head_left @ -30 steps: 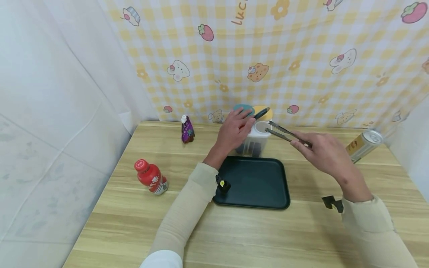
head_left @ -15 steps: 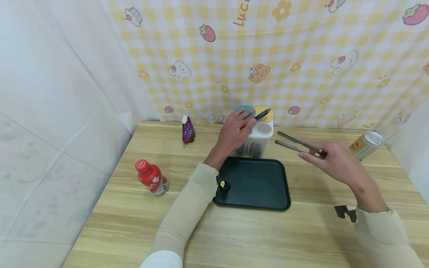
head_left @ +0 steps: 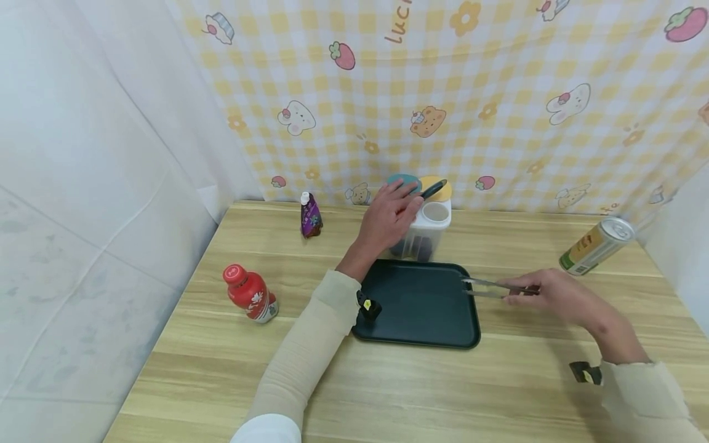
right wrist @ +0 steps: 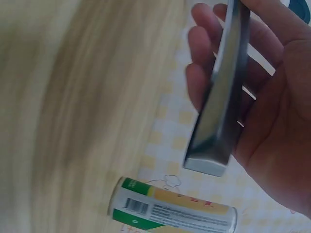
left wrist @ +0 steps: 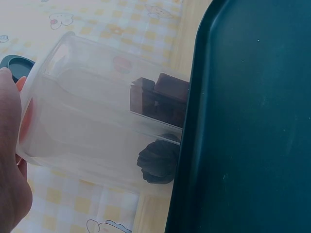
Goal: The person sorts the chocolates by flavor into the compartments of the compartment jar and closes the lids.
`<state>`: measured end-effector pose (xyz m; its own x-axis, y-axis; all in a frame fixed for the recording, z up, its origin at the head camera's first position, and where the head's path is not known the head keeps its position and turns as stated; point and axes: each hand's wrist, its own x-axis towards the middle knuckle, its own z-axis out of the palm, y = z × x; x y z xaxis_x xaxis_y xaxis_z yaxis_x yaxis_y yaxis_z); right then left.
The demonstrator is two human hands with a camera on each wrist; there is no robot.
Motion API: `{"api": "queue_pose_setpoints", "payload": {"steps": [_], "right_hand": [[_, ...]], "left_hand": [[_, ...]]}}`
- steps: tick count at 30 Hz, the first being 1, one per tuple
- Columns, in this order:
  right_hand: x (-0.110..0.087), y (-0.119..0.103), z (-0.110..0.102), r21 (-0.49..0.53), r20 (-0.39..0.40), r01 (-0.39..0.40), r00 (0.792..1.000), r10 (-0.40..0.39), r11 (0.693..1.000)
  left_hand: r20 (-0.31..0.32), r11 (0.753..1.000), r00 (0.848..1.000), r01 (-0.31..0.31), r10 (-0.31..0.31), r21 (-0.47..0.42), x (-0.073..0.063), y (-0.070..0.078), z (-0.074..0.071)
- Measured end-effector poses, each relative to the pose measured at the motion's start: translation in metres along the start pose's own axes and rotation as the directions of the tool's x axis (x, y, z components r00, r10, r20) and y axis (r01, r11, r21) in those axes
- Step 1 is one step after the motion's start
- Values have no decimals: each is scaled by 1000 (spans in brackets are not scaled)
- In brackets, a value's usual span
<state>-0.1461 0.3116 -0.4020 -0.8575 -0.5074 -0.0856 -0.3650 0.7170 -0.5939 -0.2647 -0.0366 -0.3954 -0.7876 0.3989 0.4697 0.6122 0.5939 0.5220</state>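
Note:
My left hand (head_left: 386, 215) rests with fingers spread on top of a clear storage container (head_left: 429, 237), over its teal lid (head_left: 403, 181) and beside a yellow lid (head_left: 440, 187). A dark green lid (head_left: 434, 188) stands raised by the thumb, and one round opening faces up uncovered. Through the container's wall show dark brown blocks (left wrist: 160, 94) and a dark crinkled lump (left wrist: 159, 161). My right hand (head_left: 559, 295) grips metal tongs (head_left: 487, 283); their slightly parted tips, nothing visible between them, overlap the right rim of a dark green tray (head_left: 418, 304).
A silver, yellow and green can (head_left: 595, 246) stands behind my right hand. To the left are a red bottle (head_left: 251, 292) and a purple spout pouch (head_left: 311, 215). A checked curtain (head_left: 476, 123) hangs at the table's back edge.
My right hand has drawn the tongs away from the container's opening, first to the right, then down toward the tray's right rim. My left hand keeps its place on the container.

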Motion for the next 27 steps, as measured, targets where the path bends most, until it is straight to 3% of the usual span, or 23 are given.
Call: {"api": "queue_pose_setpoints", "payload": {"steps": [6, 16, 27], "right_hand": [[1, 8, 8, -57, 55, 34, 998, -31, 998], [5, 8, 15, -105, 38, 71, 997, -68, 992], [5, 4, 19, -111, 30, 19, 999, -16, 994]], "left_hand": [[3, 1000, 1000, 8, -8, 2, 0, 0, 0], [5, 1000, 1000, 12, -12, -3, 0, 1, 0], [6, 1000, 1000, 13, -14, 1, 0, 1, 0]]}}
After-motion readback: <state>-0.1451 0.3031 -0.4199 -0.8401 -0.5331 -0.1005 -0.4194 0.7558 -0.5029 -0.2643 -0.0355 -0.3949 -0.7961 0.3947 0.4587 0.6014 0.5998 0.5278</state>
